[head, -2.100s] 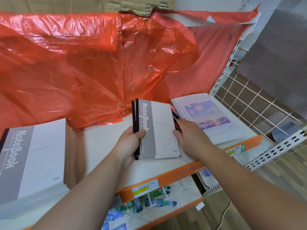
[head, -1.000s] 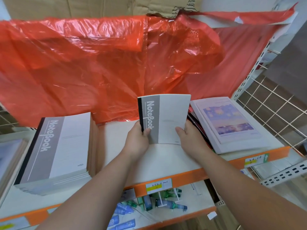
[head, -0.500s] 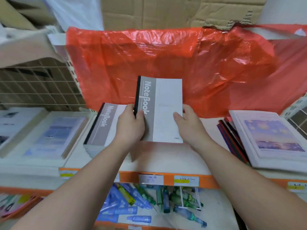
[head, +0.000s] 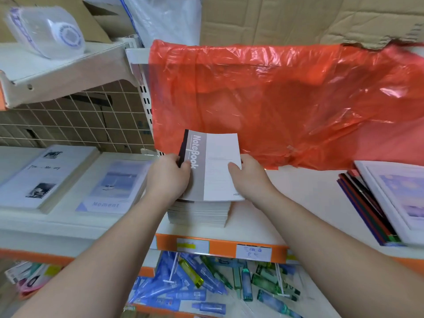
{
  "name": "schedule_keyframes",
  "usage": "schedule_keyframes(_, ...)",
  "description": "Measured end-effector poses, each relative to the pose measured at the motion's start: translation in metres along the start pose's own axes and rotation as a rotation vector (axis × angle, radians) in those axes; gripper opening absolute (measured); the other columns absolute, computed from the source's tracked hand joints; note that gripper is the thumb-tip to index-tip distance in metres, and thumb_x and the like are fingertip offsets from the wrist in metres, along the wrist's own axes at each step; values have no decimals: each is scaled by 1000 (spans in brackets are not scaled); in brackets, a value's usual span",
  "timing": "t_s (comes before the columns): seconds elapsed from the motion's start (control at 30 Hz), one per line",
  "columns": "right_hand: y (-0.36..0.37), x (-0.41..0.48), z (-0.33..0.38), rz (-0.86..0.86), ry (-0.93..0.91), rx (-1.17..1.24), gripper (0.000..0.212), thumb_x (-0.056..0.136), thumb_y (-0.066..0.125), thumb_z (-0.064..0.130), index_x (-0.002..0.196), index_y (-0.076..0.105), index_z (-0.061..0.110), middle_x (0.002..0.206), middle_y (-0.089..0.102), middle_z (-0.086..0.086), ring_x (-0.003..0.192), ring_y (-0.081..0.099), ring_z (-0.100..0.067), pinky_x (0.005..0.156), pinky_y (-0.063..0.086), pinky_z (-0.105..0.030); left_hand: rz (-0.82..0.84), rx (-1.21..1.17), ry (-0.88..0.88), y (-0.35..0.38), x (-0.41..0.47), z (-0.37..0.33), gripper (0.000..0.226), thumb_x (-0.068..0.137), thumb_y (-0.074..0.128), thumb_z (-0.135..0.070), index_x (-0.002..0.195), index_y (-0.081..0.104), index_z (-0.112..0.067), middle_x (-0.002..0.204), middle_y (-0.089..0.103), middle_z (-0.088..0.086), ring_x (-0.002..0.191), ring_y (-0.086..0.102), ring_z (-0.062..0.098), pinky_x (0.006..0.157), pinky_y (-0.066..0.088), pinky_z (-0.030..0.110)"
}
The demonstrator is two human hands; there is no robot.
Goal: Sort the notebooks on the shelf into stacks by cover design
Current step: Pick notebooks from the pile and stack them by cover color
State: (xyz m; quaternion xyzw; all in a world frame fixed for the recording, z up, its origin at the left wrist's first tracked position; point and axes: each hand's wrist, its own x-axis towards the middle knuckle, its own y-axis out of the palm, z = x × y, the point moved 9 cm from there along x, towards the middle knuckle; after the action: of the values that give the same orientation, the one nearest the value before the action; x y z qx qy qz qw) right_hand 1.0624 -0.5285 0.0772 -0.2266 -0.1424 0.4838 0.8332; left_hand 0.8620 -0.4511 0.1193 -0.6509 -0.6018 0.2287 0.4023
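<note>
Two or so grey-and-white notebooks marked "NoteBook" are held between both hands, lying on or just above a stack of the same grey notebooks on the white shelf. My left hand grips their dark spine edge. My right hand holds the right edge with its thumb on the cover. Far right lies a notebook with a purple sky picture on top of several dark-edged notebooks.
On the left shelf sit a "Moment" notebook stack and a stack with black-and-white photos. Red plastic sheeting hangs behind. Below the orange shelf edge lie several blue and green bottles. A wire grid backs the left shelf.
Both hands carried the grey notebooks leftward from beside the purple-sky stack and lowered them onto the grey notebook stack. The view swung left, revealing the left shelf.
</note>
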Motion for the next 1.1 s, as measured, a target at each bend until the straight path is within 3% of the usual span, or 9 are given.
schedule_keyframes(0.17,16,10,0,-9,45,-224,28,92,46,36,106,57,14,101,65,-2,94,60,-26,73,45,-33,6,122,20,3,15,18,30,93,51,-35,85,69,-12,84,67,10,80,55,33,60,37,32)
schedule_keyframes(0.37,24,15,-6,-34,70,-382,33,92,46,41,108,59,15,107,65,-4,98,59,-29,76,46,-34,44,130,28,15,24,30,30,94,51,-35,89,69,-12,92,68,11,82,52,32,65,40,33)
schedule_keyframes(0.73,31,16,-15,-57,97,-408,37,92,46,42,116,59,17,115,59,-10,102,57,-31,80,45,-35,31,194,93,26,26,35,30,95,50,-35,93,69,-11,102,64,14,93,57,36,66,35,32)
schedule_keyframes(1.1,34,11,-15,-50,122,-439,41,96,43,42,126,54,16,128,48,-13,112,53,-32,90,44,-36,62,182,90,30,27,39,31,96,50,-34,89,65,-7,101,60,15,93,57,36,67,36,32)
